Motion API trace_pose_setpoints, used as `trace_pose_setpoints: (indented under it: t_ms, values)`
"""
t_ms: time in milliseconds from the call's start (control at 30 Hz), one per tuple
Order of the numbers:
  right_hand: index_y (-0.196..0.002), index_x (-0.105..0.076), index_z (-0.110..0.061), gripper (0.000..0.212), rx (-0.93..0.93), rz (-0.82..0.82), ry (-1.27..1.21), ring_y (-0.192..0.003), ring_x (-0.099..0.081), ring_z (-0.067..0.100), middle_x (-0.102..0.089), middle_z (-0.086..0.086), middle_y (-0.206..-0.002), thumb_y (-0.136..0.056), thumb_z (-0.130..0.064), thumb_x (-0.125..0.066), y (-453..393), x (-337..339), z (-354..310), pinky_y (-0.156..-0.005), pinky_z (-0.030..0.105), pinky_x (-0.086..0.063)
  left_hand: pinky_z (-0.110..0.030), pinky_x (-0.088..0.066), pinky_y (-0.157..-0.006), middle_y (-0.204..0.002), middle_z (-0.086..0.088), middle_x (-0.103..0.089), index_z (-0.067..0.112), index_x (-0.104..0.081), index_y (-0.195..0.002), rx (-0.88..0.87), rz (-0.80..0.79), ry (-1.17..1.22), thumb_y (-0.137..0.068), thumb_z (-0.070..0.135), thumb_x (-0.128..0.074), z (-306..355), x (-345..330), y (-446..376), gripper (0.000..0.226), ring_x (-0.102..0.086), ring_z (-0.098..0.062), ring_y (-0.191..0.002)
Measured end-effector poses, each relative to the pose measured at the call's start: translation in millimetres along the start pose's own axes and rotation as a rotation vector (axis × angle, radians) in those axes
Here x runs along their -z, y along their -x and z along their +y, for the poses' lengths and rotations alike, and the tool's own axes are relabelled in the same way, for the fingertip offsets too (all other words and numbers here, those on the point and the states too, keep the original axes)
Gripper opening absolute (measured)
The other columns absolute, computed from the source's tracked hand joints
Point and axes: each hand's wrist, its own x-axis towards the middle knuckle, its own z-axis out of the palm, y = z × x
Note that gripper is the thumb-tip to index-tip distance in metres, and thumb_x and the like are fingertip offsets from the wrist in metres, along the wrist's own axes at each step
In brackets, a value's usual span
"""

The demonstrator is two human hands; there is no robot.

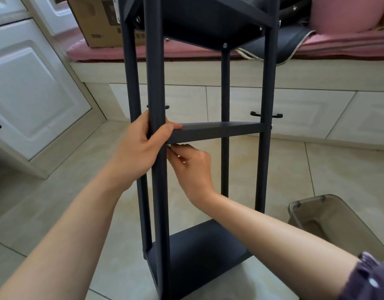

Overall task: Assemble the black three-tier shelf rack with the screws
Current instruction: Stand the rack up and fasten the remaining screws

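The black shelf rack (225, 100) stands upright on the tiled floor, with a top tier (208, 24), a middle shelf (214, 131) and a bottom shelf (199, 254). My left hand (141, 144) grips the near front post (157, 83) where the middle shelf meets it, thumb lying on the shelf edge. My right hand (191, 165) sits just under that shelf corner, its fingers pinching a small silvery thing (171, 149), mostly hidden, against the post. Screw heads show at the top tier's corners.
A cardboard box (95, 20) and pink cushions (347, 14) lie on the bench behind the rack. White cabinet doors (35, 83) stand at the left. A grey plastic bin (338, 226) sits on the floor at the right.
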Motion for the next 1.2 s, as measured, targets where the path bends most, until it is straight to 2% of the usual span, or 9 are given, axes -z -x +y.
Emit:
trace_pose_setpoints:
  t_ms: [100, 233, 367, 600, 733, 833, 933, 1033, 1200]
  values:
    - [-0.089, -0.075, -0.001, 0.011, 0.000, 0.028, -0.043, -0.072, -0.061, 0.002, -0.071, 0.003, -0.081, -0.092, -0.005, -0.065, -3.6, -8.5, 2.0, -0.072, 0.014, -0.050, -0.008, -0.047, -0.067, -0.106, -0.004, -0.069, 0.031, -0.067, -0.096, 0.004, -0.005, 0.022, -0.096, 0.033, -0.055, -0.4, 1.8, -1.6, 0.012, -0.062, 0.003, -0.083]
    - [-0.089, -0.075, -0.003, 0.012, -0.017, 0.037, -0.069, -0.073, -0.062, 0.020, -0.073, 0.008, -0.082, -0.093, -0.008, -0.066, -4.3, -16.5, 3.2, -0.073, 0.036, -0.052, -0.009, -0.048, -0.068, -0.107, -0.004, -0.070, 0.033, -0.066, -0.094, 0.007, 0.001, 0.062, -0.090, 0.037, -0.055, -0.6, 1.7, -2.1, 0.013, -0.064, 0.001, -0.086]
    - [-0.091, -0.076, -0.002, 0.011, -0.032, 0.008, -0.025, -0.076, -0.065, 0.025, -0.073, 0.010, -0.083, -0.092, -0.007, -0.066, -3.7, -10.3, 0.3, -0.075, 0.043, -0.053, -0.008, -0.048, -0.069, -0.110, -0.008, -0.070, 0.032, -0.066, -0.092, -0.001, 0.007, 0.065, -0.101, 0.023, -0.056, -2.7, 3.0, -1.3, 0.016, -0.064, 0.001, -0.087]
    - [-0.086, -0.077, -0.013, 0.021, -0.263, -0.241, 0.042, -0.065, -0.060, 0.000, -0.064, -0.010, -0.064, -0.097, -0.020, -0.060, 21.2, 36.8, -20.5, -0.063, 0.012, -0.045, -0.009, -0.046, -0.076, -0.107, 0.003, -0.071, 0.021, -0.067, -0.102, 0.022, -0.017, 0.042, -0.102, 0.024, -0.055, -6.6, 6.4, 10.7, 0.013, -0.064, -0.004, -0.094]
    - [-0.081, -0.078, -0.021, 0.023, -0.346, -0.340, 0.196, -0.061, -0.055, 0.002, -0.061, -0.009, -0.060, -0.094, -0.022, -0.059, 36.7, 89.6, -31.8, -0.060, 0.025, -0.043, -0.009, -0.047, -0.077, -0.108, 0.005, -0.072, 0.030, -0.067, -0.098, 0.039, -0.040, 0.066, -0.101, 0.024, -0.056, -6.4, 8.9, 23.3, 0.013, -0.063, -0.006, -0.094]
    - [-0.078, -0.077, -0.024, 0.022, -0.385, -0.277, 0.260, -0.079, -0.063, 0.012, -0.070, -0.004, -0.077, -0.093, -0.024, -0.061, 41.2, 129.9, -36.8, -0.072, 0.033, -0.046, -0.006, -0.045, -0.075, -0.106, 0.015, -0.072, 0.017, -0.068, -0.107, 0.038, -0.038, 0.055, -0.101, 0.021, -0.056, -6.3, 10.3, 31.9, 0.014, -0.063, 0.003, -0.091]
    - [-0.076, -0.077, -0.029, 0.022, -0.442, -0.160, 0.283, -0.097, -0.058, 0.015, -0.064, 0.002, -0.099, -0.092, -0.027, -0.062, 37.3, 161.9, -33.5, -0.080, 0.027, -0.045, -0.003, -0.042, -0.075, -0.103, 0.024, -0.070, 0.021, -0.068, -0.108, 0.017, -0.056, 0.029, -0.101, 0.020, -0.057, -2.9, 11.0, 40.2, 0.014, -0.062, 0.005, -0.096]
    - [-0.078, -0.079, -0.027, 0.019, -0.552, -0.212, 0.280, -0.104, -0.059, 0.019, -0.070, 0.001, -0.105, -0.090, -0.028, -0.064, 29.0, 182.0, -23.5, -0.090, 0.039, -0.046, -0.002, -0.042, -0.076, -0.104, 0.023, -0.069, 0.025, -0.067, -0.105, 0.000, -0.063, 0.000, -0.100, 0.019, -0.058, 0.5, 14.3, 45.0, 0.012, -0.061, 0.006, -0.097]
    - [-0.081, -0.077, -0.026, 0.017, -0.585, -0.214, 0.367, -0.114, -0.058, 0.019, -0.069, -0.001, -0.111, -0.093, -0.028, -0.065, 15.7, 193.6, -5.7, -0.094, 0.034, -0.040, 0.000, -0.041, -0.075, -0.103, 0.022, -0.067, 0.033, -0.064, -0.105, 0.018, -0.096, -0.081, -0.100, 0.024, -0.059, 2.0, 24.1, 49.0, 0.011, -0.059, 0.008, -0.100]
